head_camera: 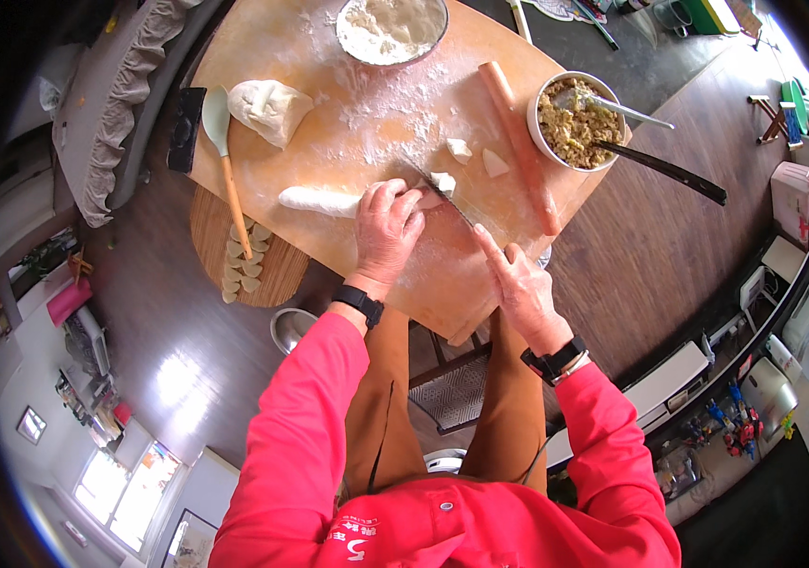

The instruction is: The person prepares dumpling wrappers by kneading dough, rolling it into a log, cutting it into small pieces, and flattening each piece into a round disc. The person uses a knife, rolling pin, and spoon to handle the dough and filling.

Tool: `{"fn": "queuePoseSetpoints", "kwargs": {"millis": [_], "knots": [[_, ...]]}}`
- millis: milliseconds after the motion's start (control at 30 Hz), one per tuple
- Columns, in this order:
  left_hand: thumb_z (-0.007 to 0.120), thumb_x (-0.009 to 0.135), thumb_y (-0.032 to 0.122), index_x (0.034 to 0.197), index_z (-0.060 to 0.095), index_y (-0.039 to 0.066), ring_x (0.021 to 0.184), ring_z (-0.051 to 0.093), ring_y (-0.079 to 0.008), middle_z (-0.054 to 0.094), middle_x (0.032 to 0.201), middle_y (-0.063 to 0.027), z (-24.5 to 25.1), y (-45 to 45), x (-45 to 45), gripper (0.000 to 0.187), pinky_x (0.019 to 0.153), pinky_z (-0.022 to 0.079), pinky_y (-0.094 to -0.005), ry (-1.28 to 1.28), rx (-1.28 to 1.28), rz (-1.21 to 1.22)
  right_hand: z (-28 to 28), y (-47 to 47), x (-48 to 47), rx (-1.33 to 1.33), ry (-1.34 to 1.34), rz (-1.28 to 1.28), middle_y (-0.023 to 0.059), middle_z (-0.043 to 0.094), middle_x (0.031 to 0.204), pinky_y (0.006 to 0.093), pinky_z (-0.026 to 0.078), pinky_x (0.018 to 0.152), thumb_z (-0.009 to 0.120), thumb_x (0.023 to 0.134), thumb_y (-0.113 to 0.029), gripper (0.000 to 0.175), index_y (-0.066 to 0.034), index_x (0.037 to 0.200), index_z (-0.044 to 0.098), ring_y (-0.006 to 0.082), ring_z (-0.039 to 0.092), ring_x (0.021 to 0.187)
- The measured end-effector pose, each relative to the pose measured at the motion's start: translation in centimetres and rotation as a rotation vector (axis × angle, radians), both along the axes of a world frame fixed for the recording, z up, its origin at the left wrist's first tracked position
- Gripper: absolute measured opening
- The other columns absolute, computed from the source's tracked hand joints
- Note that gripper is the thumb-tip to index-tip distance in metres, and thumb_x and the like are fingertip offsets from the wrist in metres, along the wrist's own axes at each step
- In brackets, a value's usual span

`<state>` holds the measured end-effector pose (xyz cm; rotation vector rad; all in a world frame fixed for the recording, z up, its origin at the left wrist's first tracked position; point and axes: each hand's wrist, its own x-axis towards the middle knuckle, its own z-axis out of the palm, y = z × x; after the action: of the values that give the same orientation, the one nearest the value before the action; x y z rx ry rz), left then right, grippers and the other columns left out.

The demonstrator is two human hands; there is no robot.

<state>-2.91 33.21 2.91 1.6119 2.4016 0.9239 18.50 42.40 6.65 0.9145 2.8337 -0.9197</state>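
Observation:
A rope of white dough (319, 201) lies across the floured wooden board (440, 284). My left hand (387, 224) presses on the rope near its right end. In my right hand (518, 287) is a knife (451, 201), index finger stretched along its back; the handle is hidden in the palm. The blade stands at the rope's right end, beside a cut dough piece (443, 184). Two more pieces, one blocky (458, 150) and one wedge-shaped (495, 163), lie farther right. A larger dough lump (271, 110) sits at the board's upper left.
A flour bowl (392, 32) stands at the far edge. Along the right lie a rolling pin (518, 142) and a bowl of filling (575, 131) with utensils sticking out. A spatula (228, 163) overhangs the left edge, above a round mat (280, 273) with several dumplings (243, 266).

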Motion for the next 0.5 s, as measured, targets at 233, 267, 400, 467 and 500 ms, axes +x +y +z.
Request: {"fn": "queuePoseSetpoints", "kwargs": {"millis": [233,267,400,467,500], "knots": [[0.073,0.077,0.012,0.102,0.062,0.007,0.088,0.059,-0.0302,0.064,0.092,-0.0081,0.1,0.2,-0.7,0.027,0.080,0.048,-0.0430,-0.215,-0.004,0.201,2.4,-0.4,0.2,-0.026,0.130,-0.014,0.0092,0.049,0.078,0.0375,0.049,0.052,0.062,0.087,-0.007,0.063,-0.0221,0.145,0.044,0.0256,0.057,0.058],[0.073,0.079,0.014,0.097,0.061,0.006,0.086,0.059,-0.0312,0.063,0.090,-0.0094,0.2,0.2,-0.9,0.023,0.078,0.048,-0.0436,-0.216,-0.006,0.197,2.6,-0.4,0.1,-0.028,0.117,0.015,0.0093,0.050,0.079,0.0373,0.049,0.052,0.062,0.087,-0.007,0.063,-0.0222,0.146,0.044,0.0255,0.057,0.057],[0.073,0.081,0.015,0.093,0.060,0.006,0.086,0.059,-0.0325,0.062,0.087,-0.0105,0.4,0.4,-1.2,0.019,0.076,0.048,-0.0436,-0.203,-0.052,0.222,3.0,-0.4,-0.6,-0.002,0.073,0.061,0.0096,0.052,0.082,0.0367,0.050,0.051,0.062,0.088,-0.010,0.063,-0.0231,0.146,0.042,0.0252,0.058,0.056],[0.072,0.081,0.014,0.090,0.059,0.006,0.086,0.059,-0.0331,0.062,0.086,-0.0108,0.5,0.6,-1.3,0.018,0.075,0.048,-0.0437,-0.176,-0.053,0.208,2.9,-0.2,-0.8,0.005,0.044,0.063,0.0097,0.052,0.082,0.0367,0.050,0.051,0.062,0.088,-0.011,0.063,-0.0240,0.147,0.041,0.0253,0.059,0.057],[0.072,0.081,0.014,0.089,0.059,0.006,0.085,0.059,-0.0332,0.062,0.086,-0.0107,0.6,0.7,-1.3,0.018,0.075,0.048,-0.0438,-0.167,-0.055,0.211,2.8,-0.2,-1.0,0.002,0.023,0.071,0.0097,0.052,0.082,0.0369,0.051,0.051,0.061,0.088,-0.012,0.063,-0.0244,0.147,0.041,0.0254,0.060,0.058]]}}
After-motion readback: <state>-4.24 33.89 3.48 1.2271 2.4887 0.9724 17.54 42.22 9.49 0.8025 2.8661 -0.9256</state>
